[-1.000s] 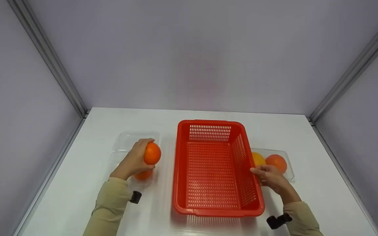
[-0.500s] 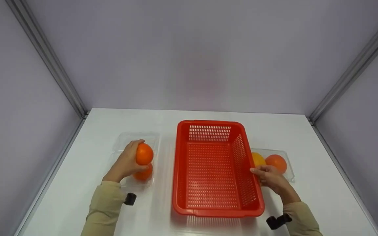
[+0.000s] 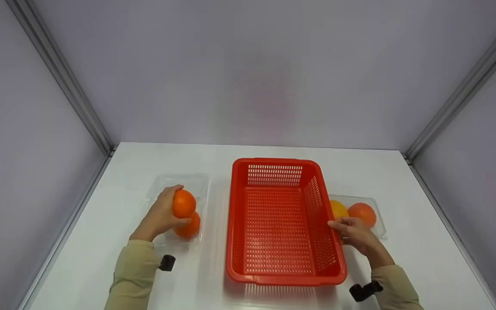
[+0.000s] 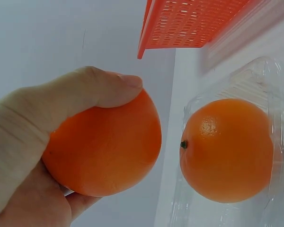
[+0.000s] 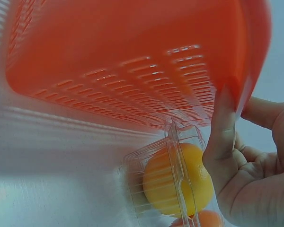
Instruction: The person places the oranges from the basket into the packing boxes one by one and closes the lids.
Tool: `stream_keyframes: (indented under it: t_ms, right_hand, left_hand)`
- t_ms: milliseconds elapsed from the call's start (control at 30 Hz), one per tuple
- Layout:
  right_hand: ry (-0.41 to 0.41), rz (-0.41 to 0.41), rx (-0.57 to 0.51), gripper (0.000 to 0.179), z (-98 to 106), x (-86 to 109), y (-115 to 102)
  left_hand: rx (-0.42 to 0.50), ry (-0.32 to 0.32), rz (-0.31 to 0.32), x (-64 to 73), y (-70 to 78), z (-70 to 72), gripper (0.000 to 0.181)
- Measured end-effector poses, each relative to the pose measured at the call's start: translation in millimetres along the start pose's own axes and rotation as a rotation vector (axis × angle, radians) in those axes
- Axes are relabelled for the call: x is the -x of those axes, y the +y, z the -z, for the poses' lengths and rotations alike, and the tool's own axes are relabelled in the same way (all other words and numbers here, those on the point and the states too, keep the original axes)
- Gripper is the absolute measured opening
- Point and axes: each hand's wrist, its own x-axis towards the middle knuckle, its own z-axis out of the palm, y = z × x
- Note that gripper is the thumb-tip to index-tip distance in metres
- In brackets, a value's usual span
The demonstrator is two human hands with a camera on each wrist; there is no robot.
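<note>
My left hand (image 3: 160, 216) grips an orange (image 3: 184, 204), thumb on one side and fingers on the other, raised above a clear plastic clamshell box (image 3: 179, 180). A second orange (image 4: 227, 150) sits in that box; the left wrist view shows its green stem end. My right hand (image 3: 358, 234) pinches the right rim of a red plastic basket (image 3: 280, 232), with the thumb and fingers on opposite sides of the rim. Nothing lies inside the basket. Its perforated side wall (image 5: 146, 80) fills much of the right wrist view.
To the basket's right stands another clear plastic box (image 3: 379, 215) holding a yellow-orange fruit (image 3: 338, 209) and a reddish-orange fruit (image 3: 362, 215). The basket's wall partly hides this box. All stand on a white table (image 3: 88, 258), with pale walls behind and at both sides.
My left hand has moved left with the orange, away from the basket and over the left box, uncovering more of the second orange. My right hand and the basket stay where they were.
</note>
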Motion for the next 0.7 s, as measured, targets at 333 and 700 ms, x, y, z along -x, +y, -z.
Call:
stream_keyframes:
  t_ms: [333,700]
  right_hand:
    - [0.003,0.003,0.013,0.028,0,0.4,-1]
    - [0.006,-0.007,0.01,0.029,0,-1.1,1]
  left_hand:
    - [0.001,-0.012,0.058,1.9,-8.8,3.0,0.088]
    - [0.019,-0.011,0.078,4.9,-14.5,4.8,0.088]
